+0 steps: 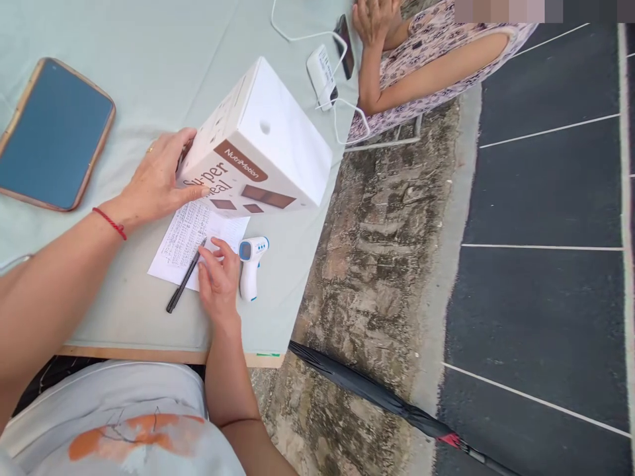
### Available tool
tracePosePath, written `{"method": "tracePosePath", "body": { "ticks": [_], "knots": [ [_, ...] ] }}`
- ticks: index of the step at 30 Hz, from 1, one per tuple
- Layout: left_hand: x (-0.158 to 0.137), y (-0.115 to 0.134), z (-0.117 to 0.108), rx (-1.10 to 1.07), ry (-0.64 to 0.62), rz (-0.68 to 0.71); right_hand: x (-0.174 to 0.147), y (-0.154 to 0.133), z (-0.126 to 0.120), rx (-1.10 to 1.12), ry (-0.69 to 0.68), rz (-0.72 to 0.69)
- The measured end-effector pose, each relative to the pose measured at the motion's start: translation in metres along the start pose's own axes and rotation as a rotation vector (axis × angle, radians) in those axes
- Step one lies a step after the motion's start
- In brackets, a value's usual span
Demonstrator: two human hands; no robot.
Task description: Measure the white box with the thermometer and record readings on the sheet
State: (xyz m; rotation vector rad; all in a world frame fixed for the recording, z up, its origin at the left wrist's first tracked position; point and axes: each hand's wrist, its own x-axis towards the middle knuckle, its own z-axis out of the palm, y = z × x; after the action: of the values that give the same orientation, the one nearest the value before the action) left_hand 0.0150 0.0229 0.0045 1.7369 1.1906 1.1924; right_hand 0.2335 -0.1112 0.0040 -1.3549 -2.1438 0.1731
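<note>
My left hand (157, 173) grips the left side of a white box (292, 139) with brown "NutriMotion" lettering, thumb on the printed face, other fingers partly hidden at its side. The box is tilted over the top of a sheet of paper (171, 254) covered in small writing. My right hand (221, 281) rests by the paper's right edge, fingers loosely bent and apart, nothing visible between them. A black pen (186, 277) lies slantwise on the sheet, close to those fingertips. Just right of this hand lies a white and blue infrared thermometer (252, 264).
A tablet in a brown case (57, 135) lies on the left of the pale tablecloth (163, 59). At the far edge are a white device (320, 69) with a cable and a dark phone (346, 46), beside another person's hands (372, 20). A folded black umbrella (357, 380) leans by the near corner.
</note>
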Motion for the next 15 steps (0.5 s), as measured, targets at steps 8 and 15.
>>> {"method": "tracePosePath", "body": {
  "ticks": [8,15],
  "knots": [
    [0.001,0.002,0.000,-0.020,-0.002,-0.012,-0.002,0.004,-0.015,-0.010,-0.192,-0.042],
    [0.001,0.004,-0.001,-0.001,-0.025,-0.029,-0.017,-0.010,-0.005,0.414,0.281,0.133]
  ]
}}
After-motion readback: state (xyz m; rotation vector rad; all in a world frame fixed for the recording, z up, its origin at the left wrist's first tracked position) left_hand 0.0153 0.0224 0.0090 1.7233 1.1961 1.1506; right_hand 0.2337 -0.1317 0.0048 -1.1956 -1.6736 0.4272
